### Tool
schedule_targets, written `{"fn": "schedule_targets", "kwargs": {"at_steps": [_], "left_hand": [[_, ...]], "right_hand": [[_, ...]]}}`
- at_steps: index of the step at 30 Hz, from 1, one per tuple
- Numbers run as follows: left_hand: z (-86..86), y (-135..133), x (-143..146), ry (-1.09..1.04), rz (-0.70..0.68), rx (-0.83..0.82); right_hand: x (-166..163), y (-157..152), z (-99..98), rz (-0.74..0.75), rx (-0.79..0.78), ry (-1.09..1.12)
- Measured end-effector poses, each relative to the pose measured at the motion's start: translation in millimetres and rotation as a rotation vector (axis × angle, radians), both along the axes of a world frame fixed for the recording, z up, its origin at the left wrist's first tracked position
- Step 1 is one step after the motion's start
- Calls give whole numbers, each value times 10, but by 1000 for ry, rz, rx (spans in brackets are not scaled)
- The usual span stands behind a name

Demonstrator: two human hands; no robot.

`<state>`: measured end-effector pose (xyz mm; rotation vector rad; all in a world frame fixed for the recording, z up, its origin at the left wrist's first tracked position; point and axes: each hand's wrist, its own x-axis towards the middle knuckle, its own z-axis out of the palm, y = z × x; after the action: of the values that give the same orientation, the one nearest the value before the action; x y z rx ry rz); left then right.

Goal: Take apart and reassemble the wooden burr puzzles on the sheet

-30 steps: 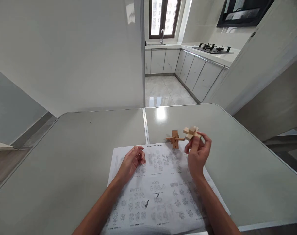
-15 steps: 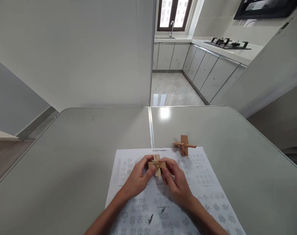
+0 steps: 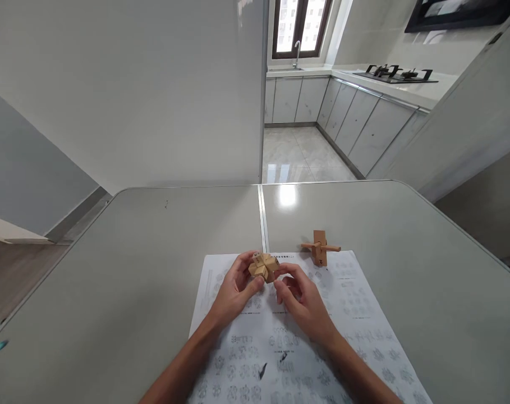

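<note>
A light wooden interlocking burr puzzle [image 3: 263, 266], with dark marks on some of its block ends, is held tilted above a printed paper sheet [image 3: 343, 320]. My left hand [image 3: 237, 289] grips it from the left, thumb at its lower front and fingers behind. To the right, my right hand [image 3: 300, 292] has its fingers curled with a gap between thumb and forefinger; the fingertips are close to the puzzle's right side, and nothing shows between them. Past the right hand, a second, darker wooden puzzle [image 3: 320, 249] with a thin crossbar sits at the sheet's top edge.
The grey table [image 3: 111, 292] has a metal seam [image 3: 263, 219] running away from me. Rows of small diagrams cover the sheet. At the far left edge lies a small teal object [image 3: 1, 345]. A white wall panel [image 3: 174, 101] and a kitchen with a stove [image 3: 395, 73] are beyond.
The light puzzle has been turned and tilted and raised slightly to the left. My right fingers have come off its right side. The view has shifted a little.
</note>
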<state>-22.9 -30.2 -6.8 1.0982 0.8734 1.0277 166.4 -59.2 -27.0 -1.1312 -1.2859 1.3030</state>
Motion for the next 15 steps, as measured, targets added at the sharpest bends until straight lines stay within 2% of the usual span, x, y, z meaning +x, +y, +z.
{"fn": "schedule_targets", "kwargs": {"at_steps": [4,7,11,15], "left_hand": [[-7,4,-2,-24,-53,10],[-6,0,1,-32,-105,23],[0,-8,16,-28,-115,33],[-38,-9,40,-43,-115,71]], "right_hand": [[4,48,66,182,-108,135],[0,70,129,229,-150,237],[-5,88,177,210,-173,264],[-25,103,126,103,-147,288]]}}
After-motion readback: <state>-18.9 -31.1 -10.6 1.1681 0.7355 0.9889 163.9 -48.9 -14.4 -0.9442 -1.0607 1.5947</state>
